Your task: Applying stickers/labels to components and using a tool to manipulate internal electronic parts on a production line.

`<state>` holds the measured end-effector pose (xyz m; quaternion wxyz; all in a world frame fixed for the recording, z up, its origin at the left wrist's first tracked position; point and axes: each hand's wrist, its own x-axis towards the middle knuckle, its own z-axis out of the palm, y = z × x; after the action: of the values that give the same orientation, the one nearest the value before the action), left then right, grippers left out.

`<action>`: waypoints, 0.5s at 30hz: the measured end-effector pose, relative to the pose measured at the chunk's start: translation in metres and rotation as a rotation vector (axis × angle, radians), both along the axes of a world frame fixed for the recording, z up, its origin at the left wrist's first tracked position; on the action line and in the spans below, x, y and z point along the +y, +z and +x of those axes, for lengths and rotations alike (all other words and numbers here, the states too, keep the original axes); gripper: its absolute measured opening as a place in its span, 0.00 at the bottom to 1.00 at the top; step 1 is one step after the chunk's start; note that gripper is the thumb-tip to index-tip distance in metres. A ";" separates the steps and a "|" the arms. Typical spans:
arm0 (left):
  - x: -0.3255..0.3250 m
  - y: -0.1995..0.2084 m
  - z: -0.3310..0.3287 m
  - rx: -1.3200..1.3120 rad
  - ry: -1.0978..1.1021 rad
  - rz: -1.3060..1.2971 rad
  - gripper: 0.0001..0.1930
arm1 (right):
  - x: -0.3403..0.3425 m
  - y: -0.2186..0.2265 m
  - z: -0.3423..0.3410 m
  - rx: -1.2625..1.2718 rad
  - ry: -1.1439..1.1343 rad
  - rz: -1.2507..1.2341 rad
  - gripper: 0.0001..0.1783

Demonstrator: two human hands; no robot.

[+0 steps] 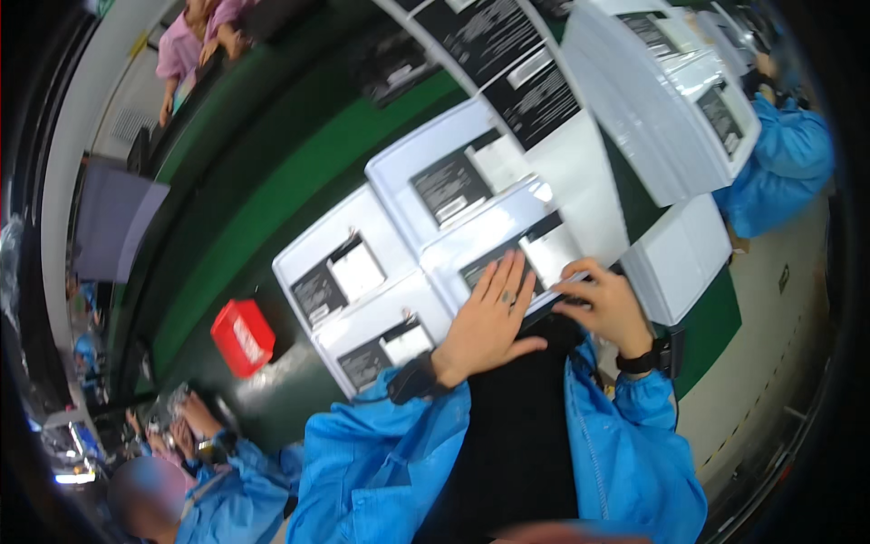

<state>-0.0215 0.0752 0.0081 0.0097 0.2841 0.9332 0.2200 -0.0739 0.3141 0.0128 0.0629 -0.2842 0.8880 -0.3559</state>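
Here's the left hand (488, 334), laid flat across the black label (473, 272) in the near tray (444, 265), fingers long and slightly spread, thumb out wide! Over to the right hand (609, 304): fingers bent at the tray's near edge, beside the white card (551, 254), and whether they pinch anything I cannot tell. The near tray sits right in front of the person's body, on the bench (294, 195). Butting up behind it, the back tray (390, 172); out to the left, two more, the left tray (317, 236) and the front-left tray (426, 299), each showing a label and a card. Further left, a red box (243, 337); just beyond the right hand, a white stack (675, 258)
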 end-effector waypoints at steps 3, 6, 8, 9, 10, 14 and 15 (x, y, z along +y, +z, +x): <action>-0.010 -0.003 0.001 -0.084 -0.124 0.226 0.36 | -0.003 -0.008 -0.005 0.072 0.059 0.038 0.16; -0.037 0.014 0.003 -0.160 0.184 0.544 0.17 | 0.001 -0.008 -0.011 0.101 0.048 0.020 0.14; -0.069 0.019 0.002 -0.119 0.546 0.457 0.14 | 0.002 0.010 -0.001 0.126 0.091 0.200 0.13; -0.092 0.016 -0.003 -0.308 0.716 0.485 0.15 | 0.000 0.022 0.000 0.182 0.082 0.164 0.13; -0.109 0.014 -0.011 -0.500 0.886 0.504 0.16 | -0.001 0.033 -0.002 0.187 0.061 0.158 0.13; -0.114 0.010 -0.014 -0.815 0.927 0.983 0.17 | -0.005 0.055 -0.008 0.236 0.061 -0.093 0.13; -0.098 -0.003 -0.016 -0.751 0.890 1.319 0.18 | -0.011 0.052 -0.011 0.229 0.109 -0.130 0.13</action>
<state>-0.0374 -0.0230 0.0046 0.0631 -0.2495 0.5753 0.7764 -0.0853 0.3036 0.0645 -0.0382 -0.3743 0.8478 -0.3737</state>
